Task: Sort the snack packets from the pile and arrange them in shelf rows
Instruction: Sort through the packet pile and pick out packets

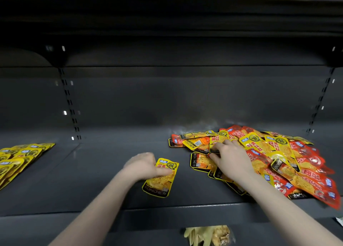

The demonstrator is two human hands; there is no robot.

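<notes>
- Left hand (143,165) pinches one flat yellow foil snack packet (161,178).
- Right hand (230,157) grabs into the big red-and-yellow packet pile (278,158).
- Far left, yellow packet rows (20,156) are done; most remain unsorted.

The dark shelf (104,171) has lots of bare room left of the big pile of packets (269,160). Far left of the pile lie rows of yellow packets (16,160). Above the pile hangs another shelf (167,23).
</notes>
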